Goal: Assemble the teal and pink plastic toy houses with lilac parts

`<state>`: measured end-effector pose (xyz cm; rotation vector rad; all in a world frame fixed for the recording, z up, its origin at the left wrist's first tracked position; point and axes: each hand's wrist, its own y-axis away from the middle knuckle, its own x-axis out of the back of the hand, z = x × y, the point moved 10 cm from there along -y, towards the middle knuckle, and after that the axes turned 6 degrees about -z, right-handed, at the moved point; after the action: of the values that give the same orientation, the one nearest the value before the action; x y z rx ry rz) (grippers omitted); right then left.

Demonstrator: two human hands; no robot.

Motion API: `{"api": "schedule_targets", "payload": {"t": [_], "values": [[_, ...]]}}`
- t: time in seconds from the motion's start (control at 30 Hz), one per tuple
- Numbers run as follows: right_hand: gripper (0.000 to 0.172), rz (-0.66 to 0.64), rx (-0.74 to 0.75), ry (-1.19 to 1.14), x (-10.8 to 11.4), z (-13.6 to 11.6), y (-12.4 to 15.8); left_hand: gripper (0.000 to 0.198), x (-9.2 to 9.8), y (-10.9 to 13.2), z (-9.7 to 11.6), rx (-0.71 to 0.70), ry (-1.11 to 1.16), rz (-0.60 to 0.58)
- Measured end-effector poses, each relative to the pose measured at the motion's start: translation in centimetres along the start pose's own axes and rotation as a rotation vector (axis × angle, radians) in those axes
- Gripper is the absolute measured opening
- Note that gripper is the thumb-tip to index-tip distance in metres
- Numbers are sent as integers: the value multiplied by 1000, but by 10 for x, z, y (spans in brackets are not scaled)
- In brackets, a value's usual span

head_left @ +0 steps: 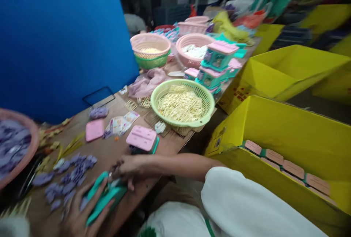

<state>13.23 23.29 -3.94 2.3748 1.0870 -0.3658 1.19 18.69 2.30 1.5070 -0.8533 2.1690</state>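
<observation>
My left hand [78, 211] grips a teal green plastic toy part [105, 202] near the table's front edge, fingers spread along its side. My right hand [127, 169] is curled at the far end of that part, fingers bent together. Motion blur hides what they hold, if anything. A small whitish piece [115, 183] shows between the hands. Just beyond my right hand stands a toy box with a pink lid [142, 137] and teal sides. Loose purple plastic pieces [72, 175] lie scattered left of my hands.
A pale green basket [210, 114] holds cream plastic sticks. Stacked teal-and-pink toy houses [216, 59] stand behind it. A pink tub [35, 140] of purple pieces is at far left. A yellow carton [274, 120] with pink-topped toys stands right of the table. A blue panel [60, 39] borders the back.
</observation>
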Motion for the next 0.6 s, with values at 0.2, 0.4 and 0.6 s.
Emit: {"api": "schedule_targets", "payload": {"t": [0.2,0.4,0.6], "values": [[25,0,-46,75,2,9,-16,50,-1,1,13,168,-11,-1],[25,16,-32,232,1,3,-14,56,-6,7,2,261,96,-23],[33,59,-104,337,3,2,-11,55,-3,6,7,246,109,28]]}}
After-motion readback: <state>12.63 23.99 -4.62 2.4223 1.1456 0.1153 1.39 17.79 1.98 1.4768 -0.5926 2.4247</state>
